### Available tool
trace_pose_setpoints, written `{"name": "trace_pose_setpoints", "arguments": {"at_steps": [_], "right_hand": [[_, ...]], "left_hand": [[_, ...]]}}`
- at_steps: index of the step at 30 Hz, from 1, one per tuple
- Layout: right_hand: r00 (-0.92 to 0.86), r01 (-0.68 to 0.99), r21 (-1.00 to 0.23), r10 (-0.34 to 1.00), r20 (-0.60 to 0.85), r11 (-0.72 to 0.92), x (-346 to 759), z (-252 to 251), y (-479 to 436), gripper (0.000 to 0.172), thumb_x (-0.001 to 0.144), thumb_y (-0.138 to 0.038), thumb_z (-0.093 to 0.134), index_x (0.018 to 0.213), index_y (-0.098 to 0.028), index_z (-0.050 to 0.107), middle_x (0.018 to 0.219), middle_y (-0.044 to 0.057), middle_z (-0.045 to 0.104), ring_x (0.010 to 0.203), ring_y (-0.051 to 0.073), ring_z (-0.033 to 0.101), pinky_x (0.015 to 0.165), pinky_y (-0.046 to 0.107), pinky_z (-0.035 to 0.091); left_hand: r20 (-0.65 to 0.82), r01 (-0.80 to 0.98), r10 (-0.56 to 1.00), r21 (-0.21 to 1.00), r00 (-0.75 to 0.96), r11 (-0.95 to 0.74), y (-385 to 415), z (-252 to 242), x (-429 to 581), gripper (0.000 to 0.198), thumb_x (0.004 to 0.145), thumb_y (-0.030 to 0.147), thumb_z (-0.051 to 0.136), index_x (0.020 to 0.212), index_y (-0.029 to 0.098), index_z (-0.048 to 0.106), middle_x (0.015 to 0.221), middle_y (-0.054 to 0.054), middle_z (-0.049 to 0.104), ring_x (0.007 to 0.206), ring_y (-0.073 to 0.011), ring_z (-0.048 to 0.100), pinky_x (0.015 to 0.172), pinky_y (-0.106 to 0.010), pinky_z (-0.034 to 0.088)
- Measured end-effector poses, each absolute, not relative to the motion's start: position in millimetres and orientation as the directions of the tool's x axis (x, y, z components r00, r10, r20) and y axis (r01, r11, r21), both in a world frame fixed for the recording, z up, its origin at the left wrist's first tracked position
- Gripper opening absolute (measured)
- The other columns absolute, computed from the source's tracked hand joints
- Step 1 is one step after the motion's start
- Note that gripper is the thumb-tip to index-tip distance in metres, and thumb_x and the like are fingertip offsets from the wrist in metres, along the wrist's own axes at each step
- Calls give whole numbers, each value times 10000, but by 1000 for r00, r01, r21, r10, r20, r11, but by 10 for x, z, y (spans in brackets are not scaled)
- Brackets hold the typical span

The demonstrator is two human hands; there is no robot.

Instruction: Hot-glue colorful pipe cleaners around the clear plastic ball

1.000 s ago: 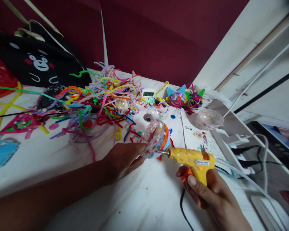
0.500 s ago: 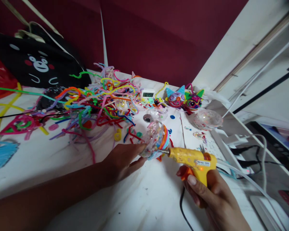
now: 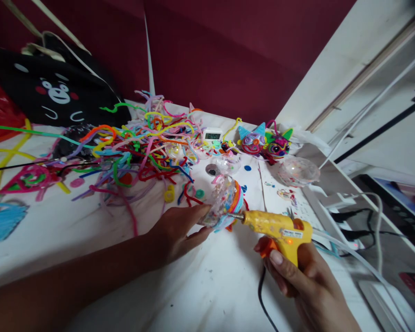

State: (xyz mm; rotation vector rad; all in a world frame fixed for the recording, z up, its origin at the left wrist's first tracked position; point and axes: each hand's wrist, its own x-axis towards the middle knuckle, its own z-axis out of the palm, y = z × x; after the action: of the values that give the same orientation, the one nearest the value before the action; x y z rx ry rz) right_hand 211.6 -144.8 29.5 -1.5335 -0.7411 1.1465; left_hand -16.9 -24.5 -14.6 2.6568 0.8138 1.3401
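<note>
Two hands (image 3: 178, 230) (image 3: 307, 279) grip: left, clear craftwork (image 3: 220, 204); right, glue gun (image 3: 283, 231), barrel (image 3: 259, 221) nearly level, pointing left.

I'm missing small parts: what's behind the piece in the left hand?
Beyond the piece, a clear dome and a blue disc show on the table. Whatever the piece itself covers cannot be seen.

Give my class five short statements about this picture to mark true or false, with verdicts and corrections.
1. The right hand holds a yellow glue gun. True.
2. The left hand holds a clear rounded piece with coloured bands. True.
3. The glue gun's nozzle points away from that piece. False: it points toward it.
4. The blue-eared figure is right of the green-eared figure. False: it is on the left.
5. A black bag is on the picture's left. True.
</note>
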Motion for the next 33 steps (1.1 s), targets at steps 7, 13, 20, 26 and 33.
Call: {"name": "trace_pose_setpoints", "arguments": {"at_steps": [7,13,20,26,33], "right_hand": [[350,-92,-959,893,-283,-268,2118,297,-1448,345,806,-471,793,974,-250,588,721,3,661,526,122,441,491,276,291],[350,-82,-956,890,-292,-281,2104,318,-1445,373,786,-484,799,999,-235,620,742,11,643,525,119,422,488,271,309],[369,-84,-955,882,-294,-283,2080,334,-1441,402,763,-495,813,1007,-238,624,744,10,647,532,124,429,482,272,327],[403,-76,-953,865,-300,-295,2038,372,-1424,395,740,-508,824,942,-246,608,707,3,658,509,127,436,495,282,283],[364,-32,-936,868,-338,-351,2090,326,-1437,396,772,-567,775,915,-215,663,628,-21,522,524,123,406,495,273,262]], "left_hand": [[736,411,501,326,455,-852,-234,-166,-149,213,941,241,583,1150,210,559,791,-2,773,648,-151,752,629,-213,577],[737,388,499,340,456,-857,-230,-142,-150,226,928,225,598,1149,195,563,781,-8,770,628,-152,746,597,-211,569],[730,393,516,357,448,-847,-230,-205,-136,213,944,257,559,1152,211,551,784,-6,768,630,-155,746,594,-214,563],[738,395,498,334,456,-856,-241,-135,-128,192,934,215,569,1124,192,556,738,-5,759,589,-155,733,549,-212,550],[738,398,499,333,454,-855,-249,-113,-133,232,902,194,604,1129,207,558,741,7,765,576,-150,729,554,-210,553]]}}
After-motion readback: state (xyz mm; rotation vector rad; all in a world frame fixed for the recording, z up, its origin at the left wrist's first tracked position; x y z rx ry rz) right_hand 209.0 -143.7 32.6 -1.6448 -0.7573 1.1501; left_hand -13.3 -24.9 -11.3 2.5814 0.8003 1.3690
